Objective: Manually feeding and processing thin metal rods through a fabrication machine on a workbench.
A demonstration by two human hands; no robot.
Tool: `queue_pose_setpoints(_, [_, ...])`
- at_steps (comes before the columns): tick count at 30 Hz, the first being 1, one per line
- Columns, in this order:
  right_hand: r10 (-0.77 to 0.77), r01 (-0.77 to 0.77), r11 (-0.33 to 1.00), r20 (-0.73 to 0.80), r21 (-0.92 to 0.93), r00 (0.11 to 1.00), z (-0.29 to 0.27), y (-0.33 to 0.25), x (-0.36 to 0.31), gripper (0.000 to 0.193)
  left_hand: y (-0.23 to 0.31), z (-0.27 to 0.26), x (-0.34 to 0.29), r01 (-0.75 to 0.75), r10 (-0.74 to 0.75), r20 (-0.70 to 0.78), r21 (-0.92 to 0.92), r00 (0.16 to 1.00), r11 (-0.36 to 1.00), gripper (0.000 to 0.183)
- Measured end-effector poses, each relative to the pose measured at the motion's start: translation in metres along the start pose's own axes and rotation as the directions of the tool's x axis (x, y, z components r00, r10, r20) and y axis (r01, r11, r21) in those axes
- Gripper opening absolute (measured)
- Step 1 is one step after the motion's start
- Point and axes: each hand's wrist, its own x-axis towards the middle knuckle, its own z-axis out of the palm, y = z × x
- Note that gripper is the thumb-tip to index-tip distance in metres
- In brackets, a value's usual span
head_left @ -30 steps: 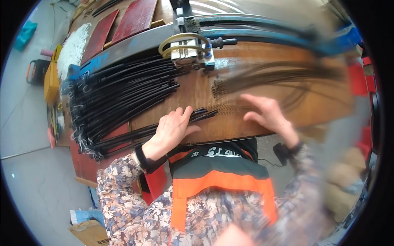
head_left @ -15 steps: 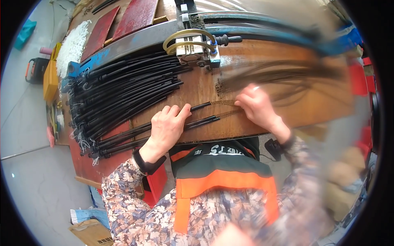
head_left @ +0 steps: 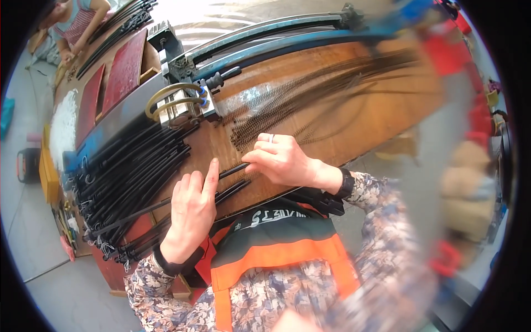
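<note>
My left hand (head_left: 192,210) lies over a slim black tube (head_left: 232,170), its fingers closed across it and one finger stretched along the far side. The thumb is hidden. My right hand (head_left: 285,160), with a ring on one finger, pinches the tube's right end; any spring inside that grip is hidden. Just nearer to me, more black tubes (head_left: 235,190) lie side by side, partly under my left hand. Beyond my right hand a loose bundle of long thin coil springs (head_left: 276,110) spreads over the wooden table (head_left: 354,122).
Many black tubes with white strings (head_left: 133,182) lie piled at the left. Behind them stand a metal clamp block with yellowish hoses (head_left: 176,108) and a blue rail (head_left: 287,47). White slim pieces (head_left: 63,127) are heaped far left. Another person (head_left: 83,22) sits at the far left.
The view has shifted right. My right hand has come closer to my left and now meets the tube's end; the length of spring that showed between them is out of sight.
</note>
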Motion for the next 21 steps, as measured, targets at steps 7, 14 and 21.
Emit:
queue_pose_setpoints(7, [-0.125,0.097,0.961,-0.094,-0.259,0.988,-0.027,0.03,-0.015,0.048,-0.018,-0.022,0.016,-0.106,0.106,0.001,-0.041,0.994,0.994,0.067])
queue_pose_setpoints(14, [-0.164,0.105,0.908,-0.113,-0.405,0.98,-0.052,0.045,-0.014,0.04,-0.037,-0.042,0.034,-0.14,0.136,-0.222,-0.006,0.966,0.99,0.027])
queue_pose_setpoints(21, [-0.046,-0.074,0.795,-0.181,-0.602,0.982,-0.066,0.063,0.019,0.023,-0.116,-0.116,-0.033,0.194,-0.053,-0.603,0.171,0.796,0.966,0.044])
